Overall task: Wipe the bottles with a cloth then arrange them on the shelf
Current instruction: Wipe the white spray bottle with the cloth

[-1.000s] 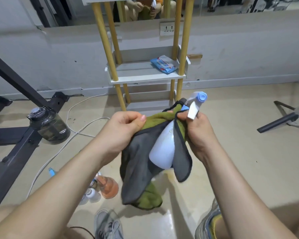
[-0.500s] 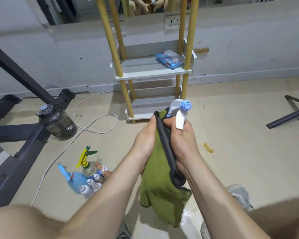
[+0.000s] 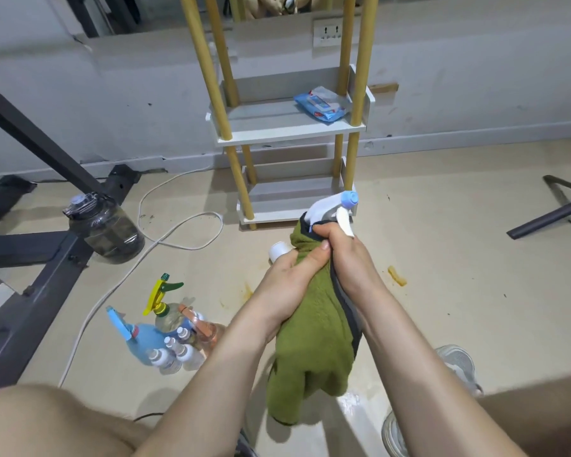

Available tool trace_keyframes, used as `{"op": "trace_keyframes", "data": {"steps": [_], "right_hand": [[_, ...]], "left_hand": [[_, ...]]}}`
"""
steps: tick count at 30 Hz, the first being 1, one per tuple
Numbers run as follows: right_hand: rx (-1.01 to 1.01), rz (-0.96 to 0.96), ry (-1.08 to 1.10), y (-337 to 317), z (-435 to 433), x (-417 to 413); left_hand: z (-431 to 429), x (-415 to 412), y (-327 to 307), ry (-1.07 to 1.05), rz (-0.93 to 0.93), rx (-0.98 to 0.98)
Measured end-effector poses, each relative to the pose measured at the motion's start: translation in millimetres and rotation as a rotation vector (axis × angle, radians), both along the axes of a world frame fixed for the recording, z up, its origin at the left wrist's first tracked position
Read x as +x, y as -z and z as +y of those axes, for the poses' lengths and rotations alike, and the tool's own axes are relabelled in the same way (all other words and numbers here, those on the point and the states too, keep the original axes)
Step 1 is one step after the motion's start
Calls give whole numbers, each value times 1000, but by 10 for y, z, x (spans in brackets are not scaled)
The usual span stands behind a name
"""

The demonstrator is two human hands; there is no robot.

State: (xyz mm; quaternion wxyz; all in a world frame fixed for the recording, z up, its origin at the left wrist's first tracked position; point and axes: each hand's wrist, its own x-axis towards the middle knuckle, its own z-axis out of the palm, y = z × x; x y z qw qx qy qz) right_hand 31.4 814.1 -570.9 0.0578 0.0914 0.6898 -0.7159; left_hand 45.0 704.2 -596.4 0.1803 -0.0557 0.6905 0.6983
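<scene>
Down low, the green fleece cloth (image 3: 314, 341) hangs green side out. A second ago it gaped open with its grey backing on show and the bottle's white body bare. Now it is wrapped right round, so the wipe of the body is under way, and I judge shelving comes after. On the floor to the left, a cluster of spray and small capped bottles (image 3: 172, 344) waits.

The left hand (image 3: 289, 285) has come in and clasps the wrapped body, fingers curled round the cloth. The right hand (image 3: 350, 262) grips the neck. The white plastic spray bottle (image 3: 330, 209) is held in the air between them, only its head clear of the cloth. Its long axis runs away from the person, head end farthest, and the blue nozzle points right. Beyond stands the white and yellow-posted shelf (image 3: 290, 136).
</scene>
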Motion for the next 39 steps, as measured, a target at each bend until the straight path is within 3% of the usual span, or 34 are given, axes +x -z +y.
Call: {"op": "trace_keyframes", "data": {"steps": [2, 5, 8, 11, 14, 16, 19, 22, 24, 26, 30, 35, 39], "right_hand": [[19, -6, -92, -42, 18, 9], [-93, -67, -318, -23, 135, 71], [111, 15, -481, 140, 238, 315], [213, 217, -284, 255, 160, 421], [133, 296, 12, 333, 21, 414], [204, 325, 204, 373, -19, 402], [326, 290, 347, 422, -40, 424], [486, 228, 102, 374, 10, 398], [523, 54, -245, 237, 119, 331], [487, -56, -389, 84, 268, 288], [-2, -28, -101, -133, 359, 213], [-224, -46, 72, -147, -26, 123], [-349, -115, 116, -83, 120, 121]], "left_hand": [[35, 12, -6, -42, 41, 55], [57, -80, -52, -229, 128, -48], [-65, -245, -69, -488, 143, -163], [-85, -257, -53, -584, 143, -216], [46, -155, -53, -461, 128, -245], [137, -44, -14, -356, 80, -270], [112, 78, 71, -304, -10, -96], [-60, 76, 61, -339, -117, 171], [-148, 49, 24, -375, -57, 145], [-210, 39, 4, -388, 26, 105], [-231, 82, -96, -267, 120, 90], [-166, 195, -197, 42, 333, -174], [-258, 158, -150, -139, 523, -512]]}}
